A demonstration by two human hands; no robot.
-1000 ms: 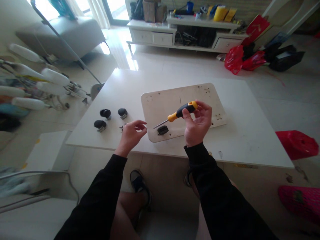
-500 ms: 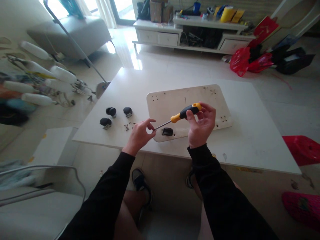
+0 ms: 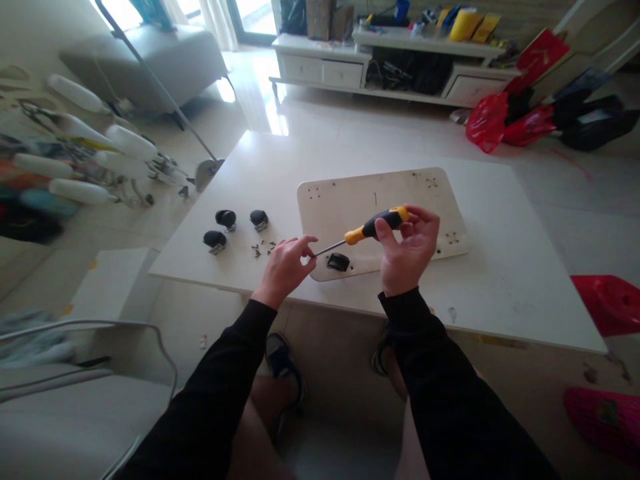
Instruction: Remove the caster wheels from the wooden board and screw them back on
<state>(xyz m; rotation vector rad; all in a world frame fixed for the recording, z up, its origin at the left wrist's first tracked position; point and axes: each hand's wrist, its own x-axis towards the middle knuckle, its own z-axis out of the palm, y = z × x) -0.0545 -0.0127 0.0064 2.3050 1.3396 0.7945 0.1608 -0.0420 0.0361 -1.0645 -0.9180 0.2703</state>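
Observation:
My right hand [image 3: 407, 250] grips the yellow-and-black handle of a screwdriver [image 3: 373, 227], its shaft slanting down to the left. At the shaft's tip, the thumb and forefinger of my left hand [image 3: 287, 263] pinch together; whatever small piece they hold is hidden. Beneath both hands lies a pale board [image 3: 340, 207] with rounded corners and groups of holes near its corners. One black caster wheel [image 3: 339, 262] stands on the board's near left corner, just below the screwdriver shaft. Several small screws [image 3: 257, 251] lie on the table left of my left hand.
Loose casters [image 3: 215, 240] sit on the left part of the white table [image 3: 505, 287]. A low white cabinet [image 3: 320, 70] stands beyond it, and red bags [image 3: 485, 123] lie on the floor at the far right. A red stool [image 3: 607, 303] is near the table's right end.
The whole view has shifted slightly. Both hands keep nearly the same pose, with the screwdriver tip still at my left fingertips.

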